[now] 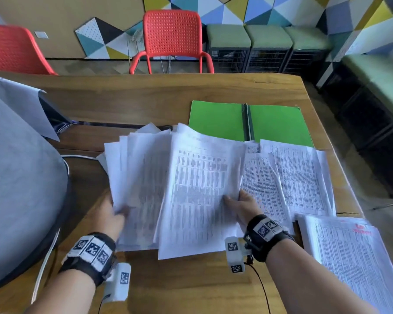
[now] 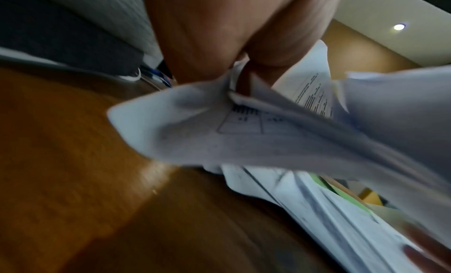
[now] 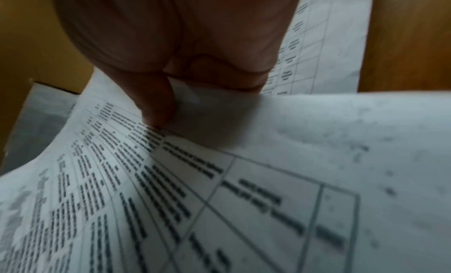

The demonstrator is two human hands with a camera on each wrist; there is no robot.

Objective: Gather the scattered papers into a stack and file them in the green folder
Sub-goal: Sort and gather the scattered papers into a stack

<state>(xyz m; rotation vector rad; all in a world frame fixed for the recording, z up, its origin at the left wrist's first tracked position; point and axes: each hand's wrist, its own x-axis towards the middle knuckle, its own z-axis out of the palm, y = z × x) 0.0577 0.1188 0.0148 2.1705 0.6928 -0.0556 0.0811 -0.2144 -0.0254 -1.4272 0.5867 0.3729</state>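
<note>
On the left, my left hand [image 1: 109, 211] pinches the near edge of a fanned bundle of papers [image 1: 141, 177], thumb on top and fingers under. The left wrist view shows the sheets crumpled together at the pinch, which I take as a way to keep loose pages from sliding apart while more are added. The bundle is lifted at its near end and splays toward the far side of the wooden table [image 1: 145, 91].

In the middle, my right hand [image 1: 243, 207] grips the right edge of a printed sheet [image 1: 197, 189], thumb pressed on its face, apparently to lay it over the bundle. The right wrist view is blurred, so I cannot say whether it holds one page or several.

Further right, more printed sheets [image 1: 300, 175] lie flat and overlapping, and another pile [image 1: 349, 257] sits at the near right corner; these are not yet gathered.

Beyond the papers, the green folder [image 1: 218, 118] lies open and flat, spine up the middle, both leaves bare except where sheets overlap its near edge. I judge it was left open so the finished stack can go straight in.
</note>
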